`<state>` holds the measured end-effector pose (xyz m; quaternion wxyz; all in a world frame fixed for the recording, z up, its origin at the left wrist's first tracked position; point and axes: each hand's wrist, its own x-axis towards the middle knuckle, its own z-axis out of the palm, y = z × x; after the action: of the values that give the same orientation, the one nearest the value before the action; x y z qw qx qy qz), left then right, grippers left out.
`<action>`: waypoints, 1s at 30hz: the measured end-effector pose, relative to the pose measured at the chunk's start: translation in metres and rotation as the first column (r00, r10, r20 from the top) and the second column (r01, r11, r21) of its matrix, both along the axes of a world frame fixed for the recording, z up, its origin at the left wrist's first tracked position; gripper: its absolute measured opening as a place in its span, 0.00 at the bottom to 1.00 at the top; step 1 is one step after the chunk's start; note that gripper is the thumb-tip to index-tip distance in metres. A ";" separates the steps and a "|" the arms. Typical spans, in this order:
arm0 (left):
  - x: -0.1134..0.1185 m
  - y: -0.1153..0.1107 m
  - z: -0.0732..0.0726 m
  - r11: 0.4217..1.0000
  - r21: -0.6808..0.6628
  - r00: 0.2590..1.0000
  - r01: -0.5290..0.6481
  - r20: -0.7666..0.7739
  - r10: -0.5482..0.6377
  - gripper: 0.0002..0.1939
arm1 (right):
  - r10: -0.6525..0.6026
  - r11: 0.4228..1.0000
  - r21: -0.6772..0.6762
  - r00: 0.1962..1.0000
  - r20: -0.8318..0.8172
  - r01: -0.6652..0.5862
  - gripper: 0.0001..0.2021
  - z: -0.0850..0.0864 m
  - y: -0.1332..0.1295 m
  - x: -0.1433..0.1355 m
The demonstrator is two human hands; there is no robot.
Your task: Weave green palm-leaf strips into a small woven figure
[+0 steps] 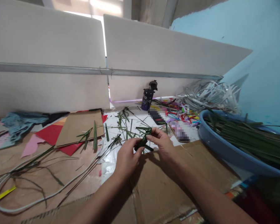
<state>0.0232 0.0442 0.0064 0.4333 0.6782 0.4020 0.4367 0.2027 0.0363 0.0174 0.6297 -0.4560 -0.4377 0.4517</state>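
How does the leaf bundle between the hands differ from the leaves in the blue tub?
The leaf bundle is small and compact, with strips poking out; the tub leaves are long and mostly straight. The leaf bundle is held by the left hand and right hand, while the tub leaves lie heaped in the blue tub. Both are dark green.

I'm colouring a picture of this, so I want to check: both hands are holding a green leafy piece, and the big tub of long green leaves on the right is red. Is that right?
Not quite: the tub is blue, not red, as the head view shows. The left hand and right hand do hold a green leafy piece, and the tub of long green leaves is on the right.
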 end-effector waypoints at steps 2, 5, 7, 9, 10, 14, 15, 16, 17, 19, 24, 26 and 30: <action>0.000 -0.002 -0.002 1.000 0.013 1.000 -0.004 -0.021 0.005 0.09 | -0.008 1.000 -0.003 1.000 0.008 0.008 0.10 -0.001 0.000 -0.001; 0.000 -0.003 0.001 1.000 -0.014 0.997 0.001 -0.075 -0.002 0.07 | -0.004 1.000 -0.011 1.000 0.010 0.004 0.10 -0.004 0.001 -0.002; -0.001 0.000 0.005 0.999 -0.053 0.995 0.000 -0.097 -0.005 0.07 | 0.001 1.000 -0.003 1.000 0.012 -0.001 0.09 -0.004 0.001 -0.002; -0.005 0.005 0.011 0.994 -0.105 0.998 -0.012 -0.068 0.005 0.08 | 0.011 1.000 0.011 1.000 0.027 -0.011 0.09 -0.003 0.001 0.000; -0.007 0.009 0.013 0.991 -0.136 0.999 -0.014 -0.033 0.010 0.07 | 0.010 1.000 0.021 0.999 0.045 -0.011 0.10 -0.001 0.002 0.003; -0.016 0.023 0.022 0.959 -0.274 0.987 -0.069 0.123 0.106 0.05 | -0.050 0.998 0.042 0.958 0.283 0.040 0.07 0.001 0.006 0.021; -0.018 0.025 0.023 0.947 -0.313 0.978 -0.069 0.165 0.126 0.05 | -0.051 0.999 0.030 0.917 0.395 0.043 0.04 0.000 0.007 0.025; -0.019 0.027 0.025 0.935 -0.350 0.970 -0.062 0.201 0.139 0.04 | -0.039 0.999 0.009 0.856 0.515 0.040 0.02 -0.002 0.009 0.029; -0.020 0.028 0.026 0.923 -0.381 0.962 -0.050 0.231 0.148 0.05 | -0.014 0.999 -0.019 0.776 0.630 0.034 0.03 -0.005 0.010 0.031; -0.021 0.027 0.027 0.905 -0.423 0.953 -0.029 0.263 0.153 0.07 | 0.034 0.997 -0.069 0.588 0.808 0.037 0.04 -0.012 0.013 0.034; -0.019 0.025 0.026 0.888 -0.459 0.950 -0.008 0.274 0.151 0.07 | 0.087 0.992 -0.117 0.398 0.913 0.054 0.07 -0.025 0.017 0.033; -0.018 0.024 0.025 0.892 -0.452 0.955 -0.012 0.259 0.144 0.07 | 0.054 0.993 -0.091 0.397 0.916 0.076 0.07 -0.024 0.019 0.034; -0.014 0.022 0.022 0.907 -0.419 0.974 -0.052 0.181 0.139 0.05 | -0.078 0.993 0.022 0.513 0.855 0.114 0.08 -0.019 0.020 0.034</action>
<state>0.0093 0.0658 0.0288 0.5837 0.5021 0.4704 0.4312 0.2370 0.0559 -0.0014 0.3493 -0.6537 -0.6560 0.1425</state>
